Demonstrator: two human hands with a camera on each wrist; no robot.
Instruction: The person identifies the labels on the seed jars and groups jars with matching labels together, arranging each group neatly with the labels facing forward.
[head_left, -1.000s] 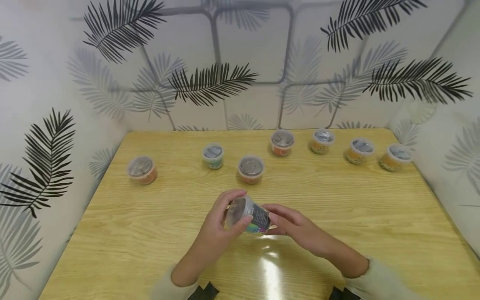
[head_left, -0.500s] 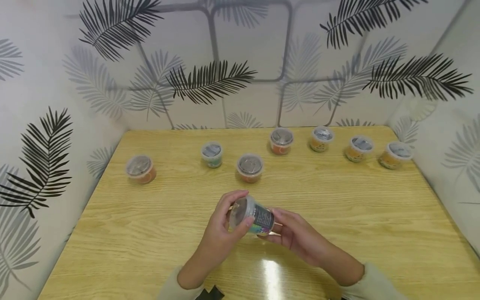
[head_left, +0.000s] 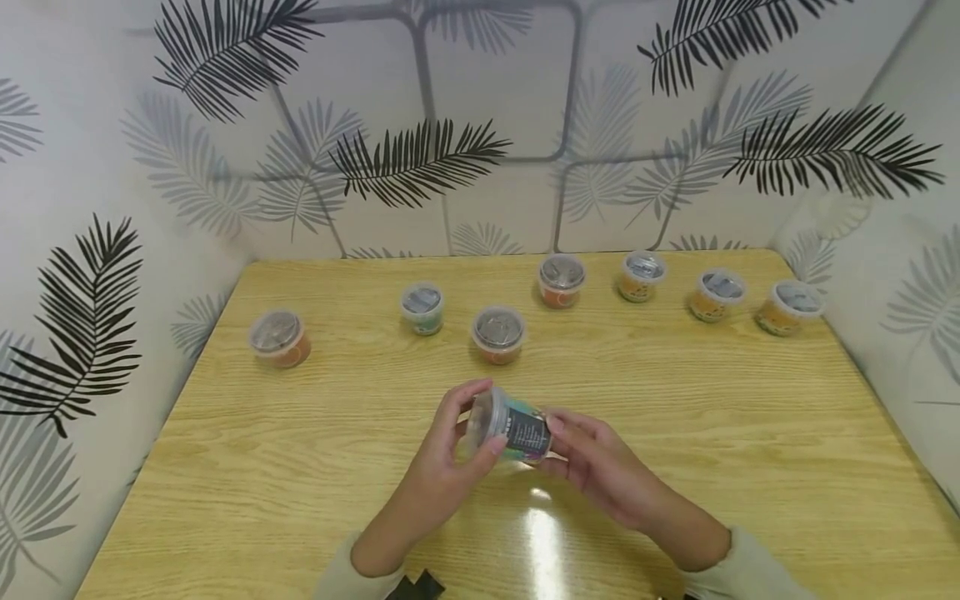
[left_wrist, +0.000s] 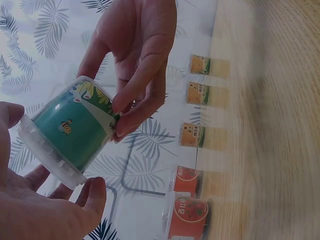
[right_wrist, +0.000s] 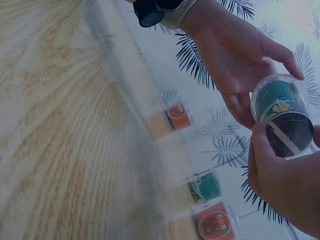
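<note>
A small plastic tub (head_left: pixel 528 432) with a pale lid is held tilted above the table, its lid facing left. It has a teal wrapper with a bee picture, and a dark printed panel. My left hand (head_left: pixel 431 479) grips the lid end, thumb in front and fingers over the far side. My right hand (head_left: pixel 611 475) pinches the base end between thumb and fingers. In the left wrist view the tub (left_wrist: pixel 75 127) spans both hands. The right wrist view shows the dark underside of the tub (right_wrist: pixel 290 132), with right fingertips at its rim.
Several lidded tubs stand along the back of the wooden table (head_left: pixel 300 467): a red tub (head_left: pixel 281 340) at left, a teal tub (head_left: pixel 423 309), a red tub (head_left: pixel 498 336) near centre, and orange tubs (head_left: pixel 717 296) at right. A leaf-patterned wall (head_left: pixel 495 208) rises behind.
The tub has rolled about its own length: the dark panel now sits lower, with teal showing above it. It shifted slightly right. My right fingers changed their hold at the base.
</note>
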